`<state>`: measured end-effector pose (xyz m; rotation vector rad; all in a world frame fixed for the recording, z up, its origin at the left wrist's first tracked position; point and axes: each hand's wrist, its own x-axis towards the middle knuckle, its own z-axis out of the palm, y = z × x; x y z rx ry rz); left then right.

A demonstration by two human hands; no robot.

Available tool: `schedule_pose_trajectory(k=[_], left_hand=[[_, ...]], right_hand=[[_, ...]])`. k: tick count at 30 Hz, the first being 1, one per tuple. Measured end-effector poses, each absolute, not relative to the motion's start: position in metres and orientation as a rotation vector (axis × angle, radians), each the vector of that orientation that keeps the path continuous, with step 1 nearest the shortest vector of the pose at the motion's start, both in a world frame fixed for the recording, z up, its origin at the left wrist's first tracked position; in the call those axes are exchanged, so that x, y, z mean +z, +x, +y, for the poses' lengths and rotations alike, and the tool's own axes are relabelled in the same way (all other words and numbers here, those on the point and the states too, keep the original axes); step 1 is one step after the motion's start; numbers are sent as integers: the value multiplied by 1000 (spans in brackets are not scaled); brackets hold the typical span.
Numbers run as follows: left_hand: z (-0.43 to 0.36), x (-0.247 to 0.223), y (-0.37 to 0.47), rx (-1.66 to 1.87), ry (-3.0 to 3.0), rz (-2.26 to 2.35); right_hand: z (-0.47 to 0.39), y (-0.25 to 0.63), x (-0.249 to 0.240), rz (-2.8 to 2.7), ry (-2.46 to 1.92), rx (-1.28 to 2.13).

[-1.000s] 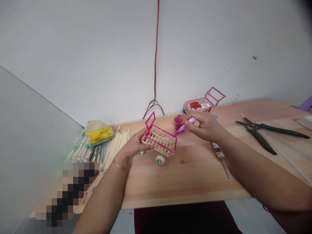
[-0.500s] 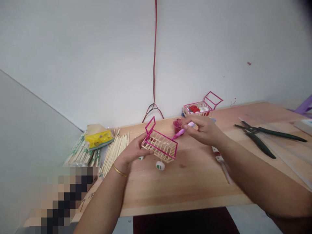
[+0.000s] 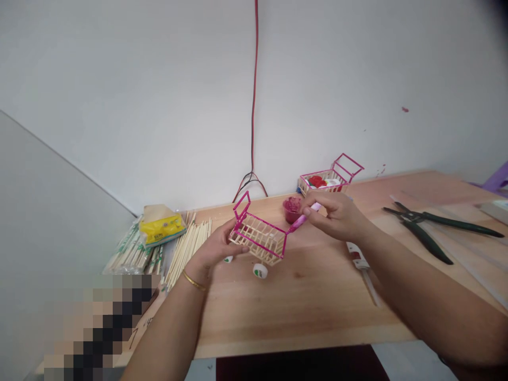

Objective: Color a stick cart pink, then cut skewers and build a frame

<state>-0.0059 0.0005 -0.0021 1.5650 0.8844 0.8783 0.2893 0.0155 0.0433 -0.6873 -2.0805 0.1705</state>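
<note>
My left hand (image 3: 216, 244) grips the handle end of a miniature shopping cart (image 3: 260, 238) built from thin wooden sticks. The cart's handle and upper rim are magenta, its lower bars bare wood, and white caps serve as wheels. In my right hand (image 3: 329, 214) is a paintbrush (image 3: 304, 219), pinched between thumb and fingers. Its magenta-coated tip meets the rim at the cart's right corner. Just behind the brush stands a small clear cup of magenta paint (image 3: 292, 209), partly covered by my right hand.
A second magenta-rimmed cart (image 3: 323, 181) holding paint containers stands by the wall. Dark-handled pliers (image 3: 428, 225) and a glue gun stick-like white tool (image 3: 359, 259) lie at right. Wooden sticks (image 3: 189, 248) and a yellow packet (image 3: 162, 228) are at left. A red-black cable (image 3: 253, 106) hangs down the wall.
The brush tip has moved slightly right along the cart's rim to its corner. My left hand keeps its hold on the cart, which has barely shifted.
</note>
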Motion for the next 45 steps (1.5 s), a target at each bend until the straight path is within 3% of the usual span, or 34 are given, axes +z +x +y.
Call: schedule_pose_trajectory(k=[45], left_hand=[[-2,-2,-2,788,1594,821]], right_hand=[[14,283,36,-2065,-609,190]])
